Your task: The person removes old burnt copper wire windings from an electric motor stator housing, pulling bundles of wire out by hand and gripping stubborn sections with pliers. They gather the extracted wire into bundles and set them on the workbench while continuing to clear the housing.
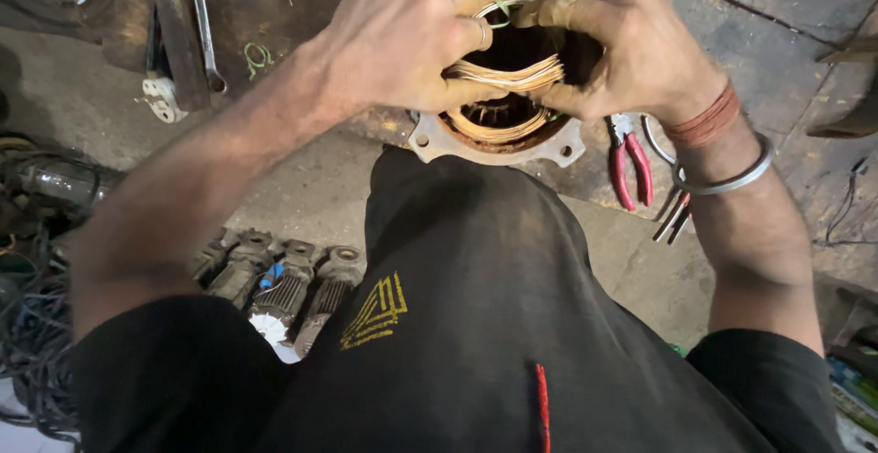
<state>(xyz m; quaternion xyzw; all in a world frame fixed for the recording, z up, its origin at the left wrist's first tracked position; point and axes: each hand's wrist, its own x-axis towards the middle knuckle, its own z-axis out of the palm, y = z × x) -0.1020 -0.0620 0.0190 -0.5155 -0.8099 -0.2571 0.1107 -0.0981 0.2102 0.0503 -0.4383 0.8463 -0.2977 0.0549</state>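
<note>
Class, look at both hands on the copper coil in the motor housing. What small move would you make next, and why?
Probably press the loose coil down and outward against the housing wall. The left hand and right hand both pinch the copper loops, which arch across the open bore rather than lying flat along the rim, so they seem not yet seated.

Glossy copper windings (501,76) sit in a dull metal stator housing (437,142).
</note>
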